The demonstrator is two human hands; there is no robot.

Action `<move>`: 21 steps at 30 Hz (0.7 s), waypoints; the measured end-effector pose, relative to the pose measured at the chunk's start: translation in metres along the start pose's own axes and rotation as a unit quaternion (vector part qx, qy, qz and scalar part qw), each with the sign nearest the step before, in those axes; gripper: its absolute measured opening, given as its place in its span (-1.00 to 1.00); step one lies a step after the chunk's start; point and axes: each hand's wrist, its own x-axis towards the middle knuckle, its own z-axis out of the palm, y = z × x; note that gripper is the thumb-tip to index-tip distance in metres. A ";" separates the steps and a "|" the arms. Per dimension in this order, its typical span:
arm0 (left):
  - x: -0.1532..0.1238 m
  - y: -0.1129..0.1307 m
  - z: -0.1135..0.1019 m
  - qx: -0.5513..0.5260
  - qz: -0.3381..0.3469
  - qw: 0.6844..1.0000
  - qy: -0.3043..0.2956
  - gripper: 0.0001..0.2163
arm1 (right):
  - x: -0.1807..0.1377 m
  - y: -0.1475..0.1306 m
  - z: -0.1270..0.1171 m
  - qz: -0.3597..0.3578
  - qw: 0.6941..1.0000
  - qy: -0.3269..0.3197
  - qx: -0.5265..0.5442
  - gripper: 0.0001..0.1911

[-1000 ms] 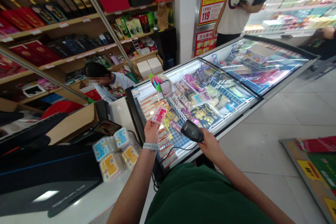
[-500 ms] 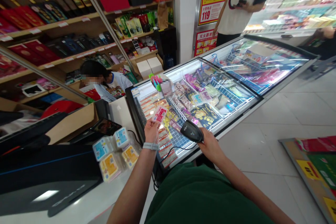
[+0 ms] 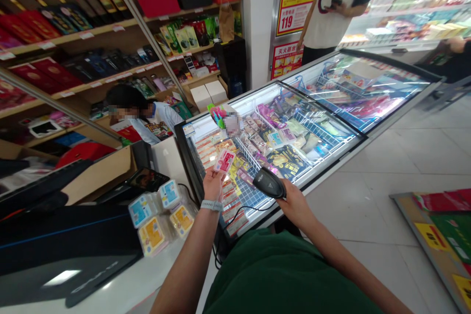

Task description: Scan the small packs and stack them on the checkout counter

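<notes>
My left hand [image 3: 212, 184] is closed on the lower edge of a small pack with a pink and white label [image 3: 224, 161], held above the freezer's glass top. A black handheld barcode scanner [image 3: 270, 183] is gripped in my right hand [image 3: 293, 202], its head pointing left toward the pack. The scanner's thin black cable [image 3: 241, 210] runs down to the left. Beside my left forearm, on the white counter [image 3: 172, 260], stand several clear plastic packs with blue and yellow labels [image 3: 151, 235].
The glass-topped chest freezer [image 3: 324, 169] holds wire baskets of bagged goods. Left are a dark checkout machine [image 3: 62, 255] and an open cardboard box [image 3: 99, 174]. One person [image 3: 156, 117] bends behind the counter; another [image 3: 333, 14] stands beyond the freezer. A low display [image 3: 430, 225] is at right.
Both hands keep nearly the same place, with the pack and scanner still held. The person behind the counter has shifted slightly left in view.
</notes>
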 end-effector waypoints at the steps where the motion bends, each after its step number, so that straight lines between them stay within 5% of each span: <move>1: 0.000 -0.001 0.000 0.000 -0.001 1.000 -0.004 -0.72 | 0.000 0.000 -0.001 0.000 1.000 0.001 0.004 -0.66; 12: -0.001 -0.012 0.013 0.023 -0.077 0.997 0.006 -0.78 | 0.002 0.004 -0.006 -0.011 0.999 0.002 0.032 -0.71; 21: 0.011 -0.036 0.048 0.009 -0.164 0.986 0.000 -0.81 | 0.002 0.009 -0.011 0.004 0.999 0.021 0.032 -0.64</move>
